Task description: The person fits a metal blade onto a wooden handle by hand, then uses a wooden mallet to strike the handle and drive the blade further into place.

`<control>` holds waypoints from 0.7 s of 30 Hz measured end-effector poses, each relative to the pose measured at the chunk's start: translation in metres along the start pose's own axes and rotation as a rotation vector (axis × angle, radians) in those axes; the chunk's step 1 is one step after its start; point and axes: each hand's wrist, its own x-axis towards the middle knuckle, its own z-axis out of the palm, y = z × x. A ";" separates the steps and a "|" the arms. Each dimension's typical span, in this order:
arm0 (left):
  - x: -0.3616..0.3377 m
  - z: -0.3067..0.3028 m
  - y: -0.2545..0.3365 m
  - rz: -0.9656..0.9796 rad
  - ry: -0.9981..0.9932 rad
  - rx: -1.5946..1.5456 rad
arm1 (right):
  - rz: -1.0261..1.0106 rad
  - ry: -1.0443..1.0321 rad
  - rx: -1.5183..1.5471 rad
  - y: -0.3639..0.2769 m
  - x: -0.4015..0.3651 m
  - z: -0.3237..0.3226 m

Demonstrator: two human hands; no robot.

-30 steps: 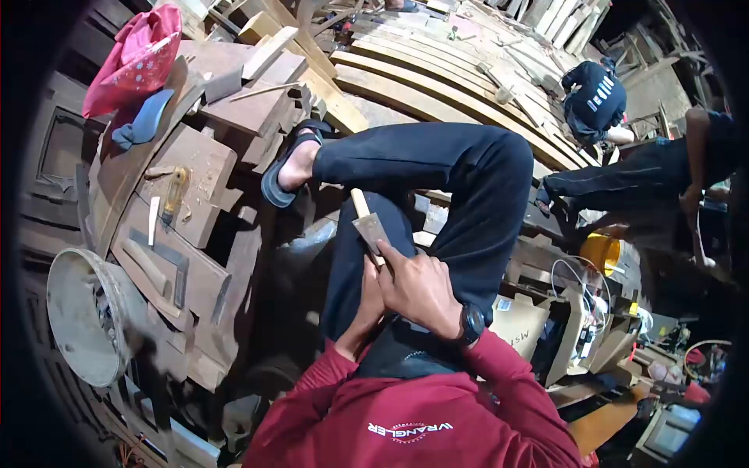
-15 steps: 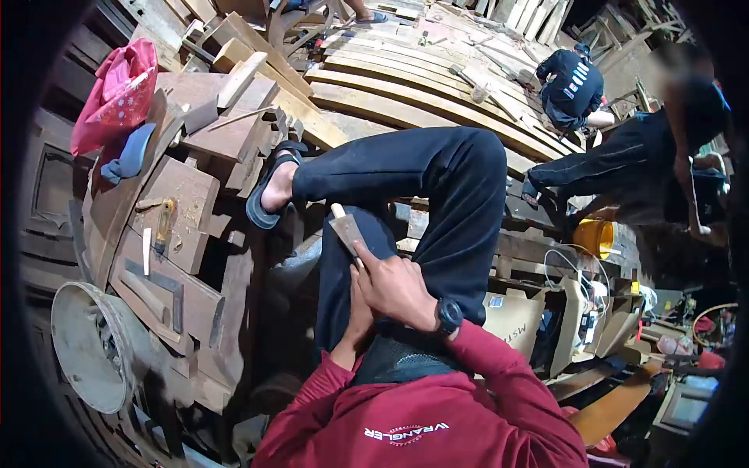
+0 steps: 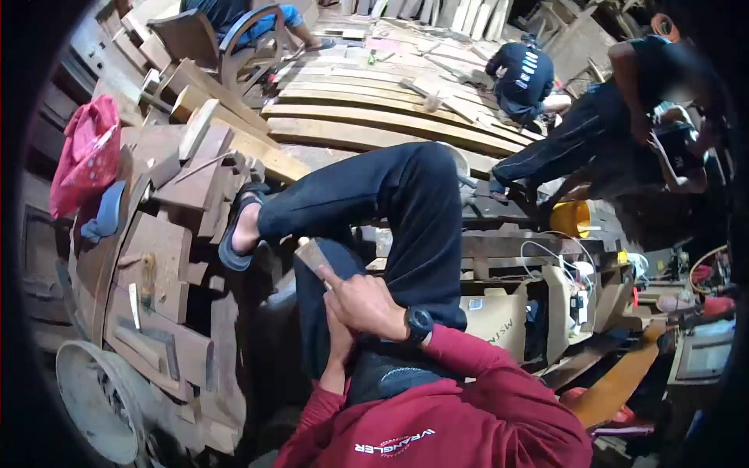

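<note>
A tapered, brownish wooden piece point(image 3: 314, 256) with a pale tip at its far end rests over my bent leg. My right hand point(image 3: 365, 304), with a dark watch on the wrist, is closed around it, its index finger lying along the surface. Tucked beneath and beside it is my left hand point(image 3: 337, 335), fingers closed at the lower part of the same piece; the right hand hides much of that grip. The near end of the piece cannot be seen.
To the left, a wooden bench point(image 3: 156, 234) carries a try square point(image 3: 175, 355), a wood-handled tool point(image 3: 148, 273) and a pink bag point(image 3: 86, 156). A white bucket point(image 3: 101, 405) stands below. Planks point(image 3: 374, 117) lie ahead; a crouching person point(image 3: 524, 82) and others are near them.
The view has swung right, so the surroundings sit farther left. Both hands keep hold of the wooden piece, and its pale tip shows less. More of a seated person appears at the top left.
</note>
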 end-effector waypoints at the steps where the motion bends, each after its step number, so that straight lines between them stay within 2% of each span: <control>1: -0.003 0.000 0.007 -0.092 -0.001 -0.093 | 0.004 -0.030 0.002 -0.006 -0.007 -0.009; 3: -0.005 0.001 0.007 -0.142 0.005 -0.176 | 0.003 -0.024 0.044 -0.007 -0.015 -0.011; 9: 0.003 0.006 0.005 -0.045 -0.007 -0.159 | -0.016 0.054 0.098 0.009 0.005 0.020; 14: -0.001 -0.001 0.009 -0.111 -0.014 -0.251 | -0.050 -0.036 0.035 -0.004 -0.013 -0.012; 21: 0.005 0.010 0.009 -0.061 -0.052 -0.213 | -0.021 0.080 0.056 0.006 0.005 0.016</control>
